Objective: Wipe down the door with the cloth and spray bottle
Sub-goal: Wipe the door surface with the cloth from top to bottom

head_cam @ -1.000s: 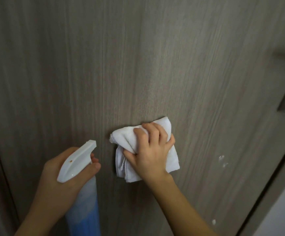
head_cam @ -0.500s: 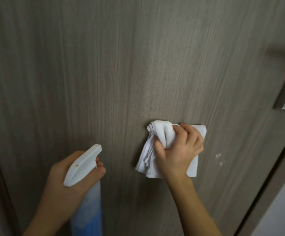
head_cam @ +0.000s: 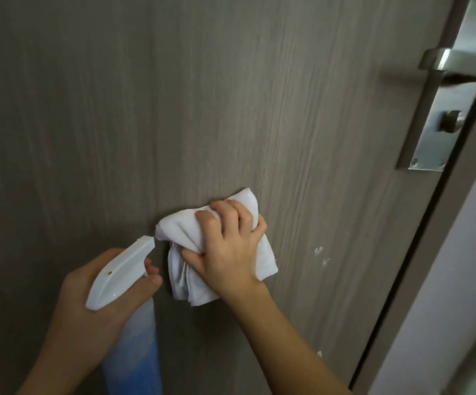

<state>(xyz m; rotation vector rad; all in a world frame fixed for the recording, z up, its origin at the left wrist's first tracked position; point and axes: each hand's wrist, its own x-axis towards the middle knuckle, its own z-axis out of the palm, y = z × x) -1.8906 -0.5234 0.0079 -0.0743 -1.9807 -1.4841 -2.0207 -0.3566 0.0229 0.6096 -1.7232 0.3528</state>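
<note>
A grey-brown wood-grain door [head_cam: 174, 109] fills the view. My right hand [head_cam: 231, 252] grips a bunched white cloth [head_cam: 180, 232] and presses it against the door's lower middle. My left hand [head_cam: 94, 303] holds a spray bottle [head_cam: 123, 269] with a white trigger head and blue liquid, its nozzle pointing up and right, just left of the cloth. A few white specks [head_cam: 321, 255] sit on the door to the right of the cloth.
A metal lever handle [head_cam: 459, 65] on a steel plate [head_cam: 442, 129] with a small thumb knob is at the upper right. The door's edge and frame [head_cam: 419, 266] run diagonally down the right side, with a pale wall [head_cam: 464, 252] beyond.
My right hand slid the cloth right and then back left across the door. The view shifted so the door handle now shows. My left hand kept holding the bottle.
</note>
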